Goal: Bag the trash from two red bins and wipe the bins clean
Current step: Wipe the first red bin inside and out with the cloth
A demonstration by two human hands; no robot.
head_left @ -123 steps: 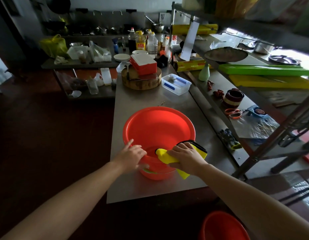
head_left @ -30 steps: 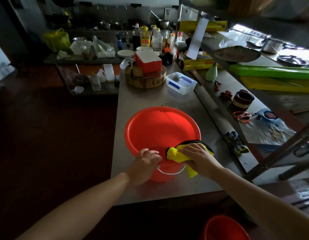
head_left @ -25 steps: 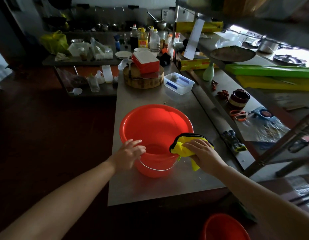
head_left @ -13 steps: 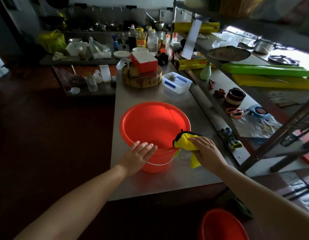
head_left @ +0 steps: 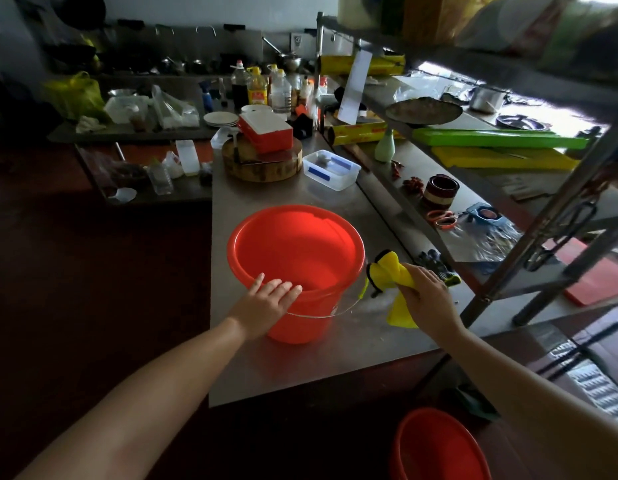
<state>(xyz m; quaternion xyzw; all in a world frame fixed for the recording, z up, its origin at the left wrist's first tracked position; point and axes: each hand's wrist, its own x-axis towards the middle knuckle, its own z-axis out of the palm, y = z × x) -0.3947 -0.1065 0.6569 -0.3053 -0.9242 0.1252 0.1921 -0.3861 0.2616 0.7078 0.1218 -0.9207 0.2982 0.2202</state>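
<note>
- Standing upright on the steel tabletop [head_left: 300, 368], the red bin [head_left: 293, 244] sits near the front edge with its mouth open to the camera. Its inside looks bare. Its wire handle [head_left: 321, 315] hangs down against the near wall.
- The left hand [head_left: 269, 299] lies palm down over the bin's near rim. Its fingers are straight and close together, their tips reaching just past the rim into the mouth. The forearm runs in from the lower left.
- The right hand [head_left: 428, 296] is just to the right of the bin, above the tabletop, fingers curled round a yellow cloth [head_left: 392, 271] with a dark edge. One bunched end sticks out toward the bin's rim and the other hangs below the hand. Whether the cloth touches the bin cannot be told.
- A second red bin [head_left: 435, 445] stands on the dark floor in front of the tabletop, below the right forearm, partly cut off by the frame.
- Farther back on the tabletop are a round wooden chopping block [head_left: 262, 168] with a red box [head_left: 266, 128] on it, and beside them a clear plastic tub [head_left: 331, 169].
- Behind those stands a cluster of bottles [head_left: 259, 88].
- To the right a metal shelf rack [head_left: 508, 188] runs alongside the tabletop, carrying orange-handled scissors [head_left: 442, 218], a pale green bottle [head_left: 384, 150] and other clutter.
</note>
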